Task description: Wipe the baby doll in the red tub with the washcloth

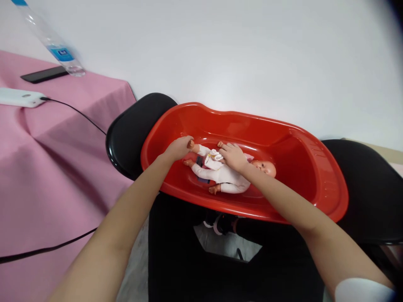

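A baby doll (231,176) in white clothing lies on its back inside a red plastic baby bathtub (330,184), its bald head toward the right. My left hand (180,148) is closed at the doll's far foot, with the fingertips against it. Across the doll's chest reaches my right hand (234,157), fingers bent over a bunched white part of the clothing (215,156). One small doll hand shows just beyond those fingers. Under the doll's legs, dark flat pieces (203,180) show in part; what they are I cannot tell.
The tub rests across two black chairs (135,130), (362,184) against a white wall. At left, a pink-covered table (103,96) bears a water bottle (63,52), a black flat object (45,74) and a white device (22,97) with a black cable.
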Tool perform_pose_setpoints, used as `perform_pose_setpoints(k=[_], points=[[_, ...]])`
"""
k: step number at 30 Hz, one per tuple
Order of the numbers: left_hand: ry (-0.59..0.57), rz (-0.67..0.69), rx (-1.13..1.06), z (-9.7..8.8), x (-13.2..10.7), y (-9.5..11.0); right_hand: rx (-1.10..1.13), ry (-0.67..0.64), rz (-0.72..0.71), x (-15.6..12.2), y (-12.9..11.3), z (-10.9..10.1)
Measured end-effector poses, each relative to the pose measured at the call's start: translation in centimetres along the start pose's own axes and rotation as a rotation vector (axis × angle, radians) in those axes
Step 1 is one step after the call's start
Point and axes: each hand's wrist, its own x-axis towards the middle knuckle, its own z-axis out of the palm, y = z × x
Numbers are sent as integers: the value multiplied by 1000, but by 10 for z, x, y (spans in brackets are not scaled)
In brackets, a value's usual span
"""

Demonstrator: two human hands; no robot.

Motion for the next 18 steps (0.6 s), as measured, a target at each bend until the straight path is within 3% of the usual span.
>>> perform_pose_setpoints(k=[5,8,11,13,15,18], points=[[-12,-13,2,0,1,-1,222,-19,307,-16,7,-10],[-23,-22,10,-1,1,0,471,-72,441,-22,16,-15],[-19,-12,4,-1,1,0,737,-191,450,-27,29,-16],[-12,-6,3,-2,0,0,843,-199,449,-30,37,-15],[-9,-8,7,-2,-1,1,870,-151,431,-34,42,-14],[-12,-6,8,-2,-2,1,755,-99,277,-41,41,-16]])
